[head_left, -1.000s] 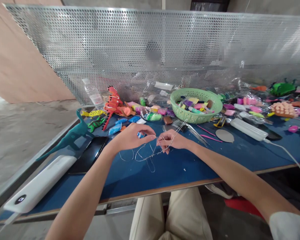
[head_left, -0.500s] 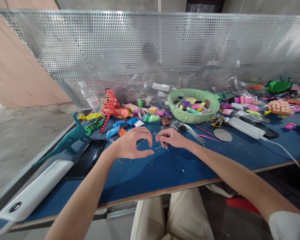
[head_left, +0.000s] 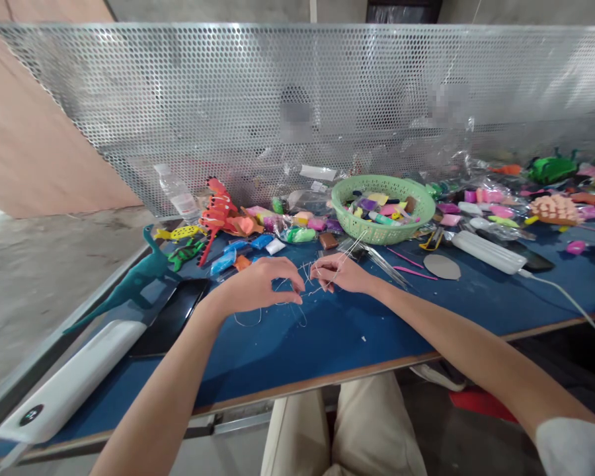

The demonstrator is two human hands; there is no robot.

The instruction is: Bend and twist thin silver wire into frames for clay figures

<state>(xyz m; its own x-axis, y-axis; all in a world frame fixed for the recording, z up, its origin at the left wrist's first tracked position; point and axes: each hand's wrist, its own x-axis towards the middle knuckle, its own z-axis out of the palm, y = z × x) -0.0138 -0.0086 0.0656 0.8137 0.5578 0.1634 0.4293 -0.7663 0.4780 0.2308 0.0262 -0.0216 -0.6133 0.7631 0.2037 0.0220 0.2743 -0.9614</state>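
My left hand [head_left: 258,285] and my right hand [head_left: 341,272] meet over the blue table [head_left: 327,330], both pinching a thin silver wire frame [head_left: 303,288] bent into loops. The left thumb and fingers close on its left side, the right fingertips on its right end. Loose wire loops hang down to the table under the hands. A straight wire end sticks up to the right towards the green basket [head_left: 416,218].
The basket holds coloured clay packets. Clay dinosaurs stand at the left: teal [head_left: 133,281], red [head_left: 218,208], green [head_left: 188,251]. A black phone [head_left: 171,316] and white power bank [head_left: 69,382] lie at the front left. A perforated metal screen [head_left: 297,99] backs the table.
The wire loops have been drawn in closer between my hands. My left fingers have shifted their pinch on the wire; both hands sit slightly farther from me.
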